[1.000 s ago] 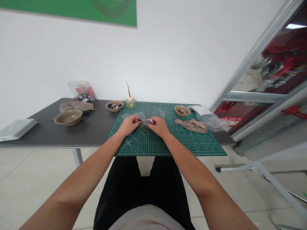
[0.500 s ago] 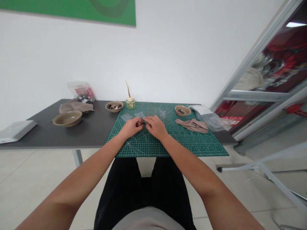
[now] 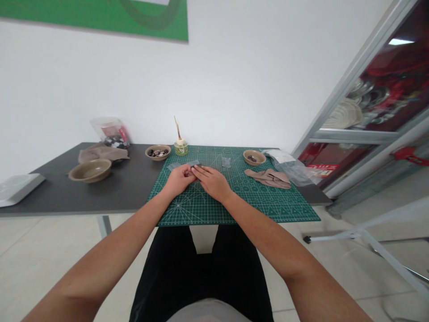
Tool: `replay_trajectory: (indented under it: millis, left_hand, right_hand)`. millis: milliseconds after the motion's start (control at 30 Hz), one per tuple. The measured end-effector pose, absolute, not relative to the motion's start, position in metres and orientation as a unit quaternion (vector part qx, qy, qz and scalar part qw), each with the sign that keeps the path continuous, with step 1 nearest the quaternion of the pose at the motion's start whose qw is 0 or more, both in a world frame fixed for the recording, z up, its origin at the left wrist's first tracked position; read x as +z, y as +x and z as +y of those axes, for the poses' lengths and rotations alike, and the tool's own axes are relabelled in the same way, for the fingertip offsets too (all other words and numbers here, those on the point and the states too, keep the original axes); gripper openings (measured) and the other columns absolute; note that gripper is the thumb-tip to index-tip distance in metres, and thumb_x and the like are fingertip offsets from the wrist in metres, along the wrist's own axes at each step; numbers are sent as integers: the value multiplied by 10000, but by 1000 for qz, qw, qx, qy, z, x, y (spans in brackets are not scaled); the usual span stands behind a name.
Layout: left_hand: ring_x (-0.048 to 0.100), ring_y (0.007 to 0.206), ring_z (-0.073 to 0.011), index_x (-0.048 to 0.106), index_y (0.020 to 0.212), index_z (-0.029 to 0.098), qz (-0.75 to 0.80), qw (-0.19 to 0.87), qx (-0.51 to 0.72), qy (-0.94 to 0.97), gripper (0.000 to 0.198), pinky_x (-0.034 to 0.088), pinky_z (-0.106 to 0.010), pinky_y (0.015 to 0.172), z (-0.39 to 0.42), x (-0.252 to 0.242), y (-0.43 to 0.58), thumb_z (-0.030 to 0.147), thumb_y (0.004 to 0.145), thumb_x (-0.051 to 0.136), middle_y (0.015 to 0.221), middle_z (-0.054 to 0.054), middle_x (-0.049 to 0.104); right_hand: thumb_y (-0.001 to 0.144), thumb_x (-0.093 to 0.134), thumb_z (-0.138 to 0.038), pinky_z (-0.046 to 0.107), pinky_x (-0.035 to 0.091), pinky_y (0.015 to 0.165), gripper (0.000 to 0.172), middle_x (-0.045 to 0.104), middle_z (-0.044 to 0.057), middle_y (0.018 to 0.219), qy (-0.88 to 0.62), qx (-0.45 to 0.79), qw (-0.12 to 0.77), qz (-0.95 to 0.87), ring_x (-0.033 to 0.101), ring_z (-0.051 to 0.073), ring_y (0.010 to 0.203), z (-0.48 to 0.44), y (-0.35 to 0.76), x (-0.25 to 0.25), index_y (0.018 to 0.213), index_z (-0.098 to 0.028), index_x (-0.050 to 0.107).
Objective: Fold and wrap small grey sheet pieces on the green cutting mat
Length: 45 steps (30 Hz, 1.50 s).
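Over the green cutting mat (image 3: 214, 212), my left hand (image 3: 180, 181) and my right hand (image 3: 214, 183) meet at the fingertips. Between them is a small plastic bag (image 3: 195, 163) that looks dark grey; its contents are hidden. My left thumb and fingers pinch its near edge. The fingers of my right hand lie close together, pressed over it. Just beyond my left hand, partly covered by it, lies a clear plastic bag (image 3: 173, 166). Another small clear bag (image 3: 226, 162) rests on the mat beyond my right hand.
Bowls of dark and pale pieces stand left (image 3: 158, 152) and right (image 3: 254, 157). A yellowish jar (image 3: 181, 146) holds an upright stick. A brown cloth (image 3: 270, 178) and clear packaging (image 3: 291, 165) lie right. A larger bowl (image 3: 90, 171) and a white device (image 3: 20, 188) are left.
My right fingers have straightened and flattened over the small bag. Both hands have shifted slightly left, and the view has tilted up a little.
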State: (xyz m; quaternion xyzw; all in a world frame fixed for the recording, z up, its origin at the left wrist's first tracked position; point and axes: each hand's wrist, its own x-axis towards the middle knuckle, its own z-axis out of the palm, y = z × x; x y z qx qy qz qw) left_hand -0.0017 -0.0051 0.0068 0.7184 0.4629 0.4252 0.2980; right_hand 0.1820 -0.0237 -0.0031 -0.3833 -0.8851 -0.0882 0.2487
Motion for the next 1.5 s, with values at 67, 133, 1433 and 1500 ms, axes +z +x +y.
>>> replay_trajectory:
  millis: [67, 133, 1433, 1500]
  left_hand:
    - [573, 580, -124, 537, 717, 188, 450, 337, 441, 700, 157, 442, -241, 571, -5, 5, -1, 289, 721, 658, 625, 22, 632]
    - [621, 611, -144, 561, 764, 185, 440, 370, 452, 682, 197, 476, -256, 590, -4, 4, -1, 336, 721, 679, 664, -1, 676]
    - [660, 645, -153, 575, 772, 186, 426, 401, 462, 666, 240, 515, -268, 630, -2, -1, -3, 343, 693, 738, 684, -6, 692]
    - [642, 632, -144, 567, 774, 187, 419, 403, 467, 666, 250, 504, -264, 620, -1, -1, -3, 341, 683, 742, 690, -1, 680]
  right_hand:
    - [974, 407, -176, 379, 426, 1100, 495, 493, 36, 1486, -407, -90, 246, -875, 506, 203, 1296, -25, 182, -1, 1467, -184, 447]
    - [973, 403, -177, 371, 446, 1081, 493, 508, 52, 1472, -425, -90, 244, -867, 538, 204, 1267, -26, 182, 0, 1463, -155, 449]
    - [957, 418, -138, 317, 526, 982, 518, 570, 62, 1411, -462, -40, 242, -852, 632, 172, 1181, -29, 180, -2, 1469, -216, 433]
    - [959, 425, -151, 312, 535, 961, 518, 570, 58, 1411, -470, -35, 239, -849, 640, 175, 1170, -29, 180, -2, 1473, -213, 423]
